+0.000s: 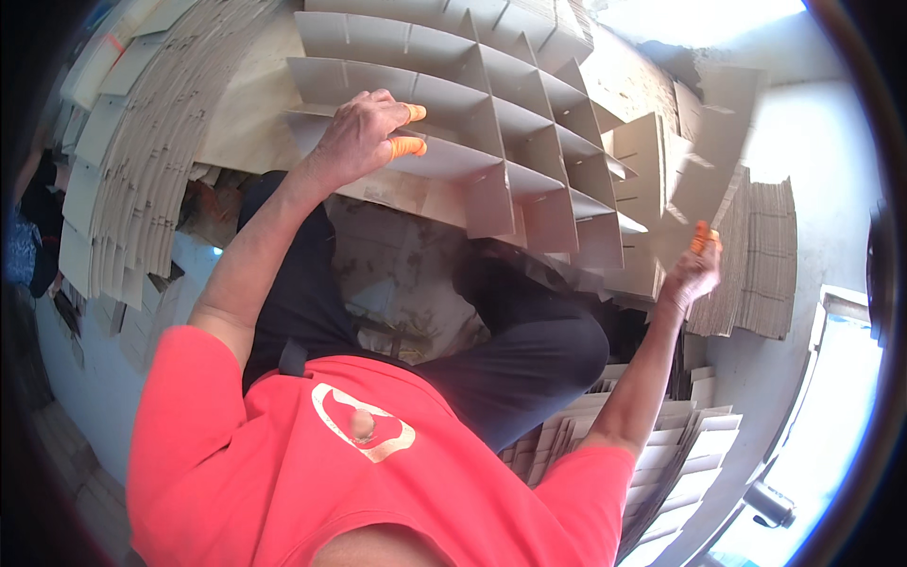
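Note:
A grid of interlocked cardboard dividers stands in front of me, its slotted strips crossing to form square cells. Over its near left part is my left hand, with orange covers on the thumb and a finger. These two are apart, at the near long strip; whether they touch it I cannot tell. Off to the right, my right hand, also with orange-covered fingertips, grips a slotted cardboard strip by its lower end. That strip stands up at a tilt, beside the grid and slightly blurred.
Tall stacks of flat cardboard strips rise on the left. More stacked cardboard stands at the right, and further slotted pieces lie at lower right. My bent legs are below the grid. A bright window is at far right.

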`<act>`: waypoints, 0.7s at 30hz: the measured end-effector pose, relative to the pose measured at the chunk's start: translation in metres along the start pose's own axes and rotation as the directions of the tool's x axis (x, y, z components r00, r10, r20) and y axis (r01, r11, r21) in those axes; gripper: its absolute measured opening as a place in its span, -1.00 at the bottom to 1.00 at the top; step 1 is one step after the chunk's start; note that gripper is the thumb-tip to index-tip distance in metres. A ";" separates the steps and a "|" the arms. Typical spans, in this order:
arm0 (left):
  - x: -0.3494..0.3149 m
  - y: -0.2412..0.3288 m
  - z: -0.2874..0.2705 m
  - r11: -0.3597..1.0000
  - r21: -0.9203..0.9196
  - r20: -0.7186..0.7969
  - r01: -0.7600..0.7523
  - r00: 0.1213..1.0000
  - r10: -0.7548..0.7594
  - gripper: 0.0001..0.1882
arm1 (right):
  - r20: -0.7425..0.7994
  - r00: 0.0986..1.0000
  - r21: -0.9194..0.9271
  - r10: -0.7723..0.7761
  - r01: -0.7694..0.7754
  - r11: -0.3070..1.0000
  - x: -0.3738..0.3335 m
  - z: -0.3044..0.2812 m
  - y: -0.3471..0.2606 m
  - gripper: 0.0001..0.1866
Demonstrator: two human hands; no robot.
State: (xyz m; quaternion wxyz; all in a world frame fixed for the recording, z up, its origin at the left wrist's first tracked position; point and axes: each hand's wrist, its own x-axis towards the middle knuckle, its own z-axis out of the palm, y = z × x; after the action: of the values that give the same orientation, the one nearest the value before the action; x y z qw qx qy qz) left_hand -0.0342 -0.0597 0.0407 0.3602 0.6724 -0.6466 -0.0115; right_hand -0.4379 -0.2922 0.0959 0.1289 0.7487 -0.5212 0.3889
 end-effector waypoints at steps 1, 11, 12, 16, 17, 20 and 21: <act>-0.003 -0.001 -0.004 1.000 0.004 0.002 0.009 1.000 -0.009 -0.58 | -0.121 0.991 0.029 -0.057 0.060 0.998 0.009 -0.008 -0.021 -0.80; -0.018 -0.032 0.005 0.998 -0.022 0.044 0.060 0.997 -0.059 -0.93 | 0.421 0.863 0.620 -0.279 -0.050 0.783 -0.011 -0.016 -0.220 -0.42; -0.018 -0.032 0.007 0.998 -0.020 0.036 0.052 0.998 -0.052 -0.93 | 0.425 0.858 0.626 -0.288 -0.049 0.779 -0.014 -0.010 -0.229 -0.51; -0.018 -0.035 0.011 0.999 -0.021 -0.006 0.025 1.000 -0.025 -0.93 | 0.437 0.827 0.644 -0.353 -0.014 0.765 -0.019 0.011 -0.252 -0.74; -0.018 -0.036 0.012 1.000 -0.027 -0.013 0.005 1.000 -0.005 -0.92 | 0.451 0.815 0.637 -0.364 -0.008 0.771 -0.019 0.015 -0.255 -0.72; -0.016 -0.035 0.012 0.999 -0.041 -0.011 -0.008 1.000 0.008 -0.92 | 0.477 0.790 0.594 -0.387 0.035 0.804 -0.017 0.022 -0.264 -0.54; -0.015 -0.032 0.009 0.999 -0.041 0.009 0.017 1.000 -0.017 -0.91 | 0.474 0.787 0.584 -0.396 0.056 0.810 -0.016 0.023 -0.268 -0.51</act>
State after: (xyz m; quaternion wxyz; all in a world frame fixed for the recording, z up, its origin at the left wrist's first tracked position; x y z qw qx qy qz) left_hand -0.0132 -0.0541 0.0110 0.3711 0.6702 -0.6420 -0.0306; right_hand -0.1944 -0.1819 0.1264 -0.2030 0.8944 -0.3057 0.2557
